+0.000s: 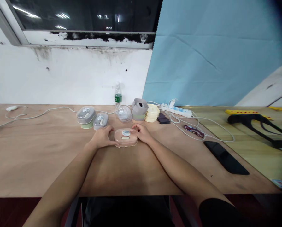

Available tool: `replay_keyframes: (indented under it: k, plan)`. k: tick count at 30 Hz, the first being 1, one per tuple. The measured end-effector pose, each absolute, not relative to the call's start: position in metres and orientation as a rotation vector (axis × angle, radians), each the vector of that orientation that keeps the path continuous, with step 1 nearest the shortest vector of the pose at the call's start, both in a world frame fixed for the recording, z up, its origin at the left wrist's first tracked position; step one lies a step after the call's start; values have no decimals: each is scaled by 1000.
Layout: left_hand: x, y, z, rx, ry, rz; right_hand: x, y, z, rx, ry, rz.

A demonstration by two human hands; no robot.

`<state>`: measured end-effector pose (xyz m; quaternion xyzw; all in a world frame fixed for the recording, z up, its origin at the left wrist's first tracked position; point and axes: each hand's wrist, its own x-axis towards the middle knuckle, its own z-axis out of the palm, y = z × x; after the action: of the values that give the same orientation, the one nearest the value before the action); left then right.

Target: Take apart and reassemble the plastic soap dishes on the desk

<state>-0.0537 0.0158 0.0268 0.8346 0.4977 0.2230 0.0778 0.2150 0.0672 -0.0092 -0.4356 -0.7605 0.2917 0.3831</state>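
Observation:
A pink lunch box [125,142] with a clear lid and a round white label lies flat on the table in front of me. My left hand [102,137] curves round its left side, thumb at the front corner and bent fingers near the back corner. At the right back corner, the pinched fingers of my right hand [142,133] press on the lid's rim. Just behind my left hand sits a grey lidded box [100,122]. Farther left, another grey lidded box [86,116] rests on a green one.
Along the back stand clear lids [124,114], stacked grey containers [139,108], cream containers [152,113], a bottle [118,94] and a power strip [179,110] with white cables. To the right lie a phone [226,157], a dark red object [194,130] and a black frame [256,126].

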Motion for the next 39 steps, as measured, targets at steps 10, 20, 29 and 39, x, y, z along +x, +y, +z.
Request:
replay_keyframes:
  k: [10,20,29,39]
  plan:
    - [-43,19,11,2596,1180,593,213,70,-12,-1291,-1893,587]
    - [-43,16,16,2635,1225,797,215,73,-12,-1282,-1786,511]
    - [-78,26,24,2328,1943,1547,216,75,-14,-1286,-1816,511]
    - [-92,39,12,2103,2347,1380,215,76,-15,-1273,-1827,499]
